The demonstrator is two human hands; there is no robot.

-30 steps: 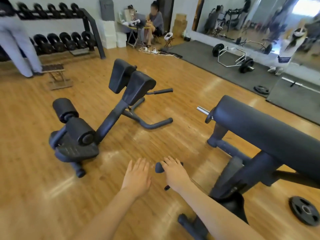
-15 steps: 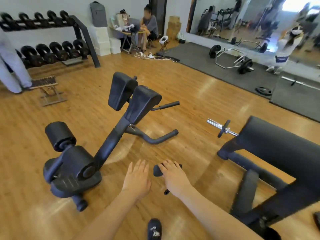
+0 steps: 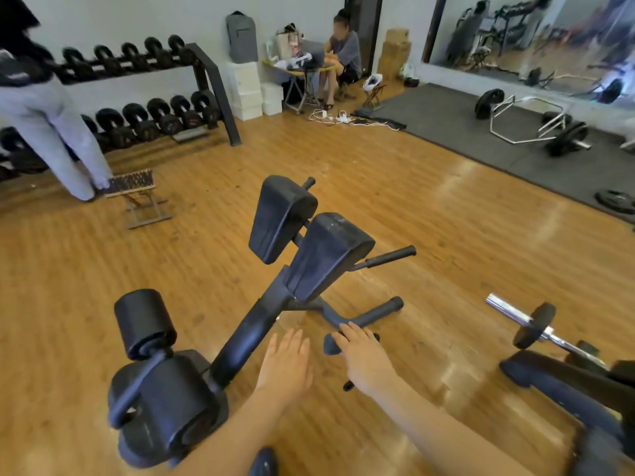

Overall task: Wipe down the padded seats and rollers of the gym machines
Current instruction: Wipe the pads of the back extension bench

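Note:
A black back-extension bench stands on the wood floor ahead of me. It has two padded hip rests, the far one [image 3: 281,218] and the near one [image 3: 330,255], and two foam rollers, the upper roller [image 3: 144,321] and the lower roller [image 3: 171,403]. My left hand [image 3: 287,365] hovers flat with straight fingers, holding nothing, just right of the bench's sloping frame. My right hand [image 3: 364,359] grips a small dark object [image 3: 330,344] whose rounded end sticks out past the fingers; most of it is hidden under the hand.
At the lower right is the black frame of a second machine [image 3: 563,383] with a chrome bar [image 3: 505,309] and a plate. A dumbbell rack [image 3: 154,91] stands at the back left with a person beside it. Another person sits at a small table; cables lie on the floor nearby.
My view has swung left and closer to the back-extension bench; the large padded bench on the right has slid almost out of view. Both hands keep the same pose.

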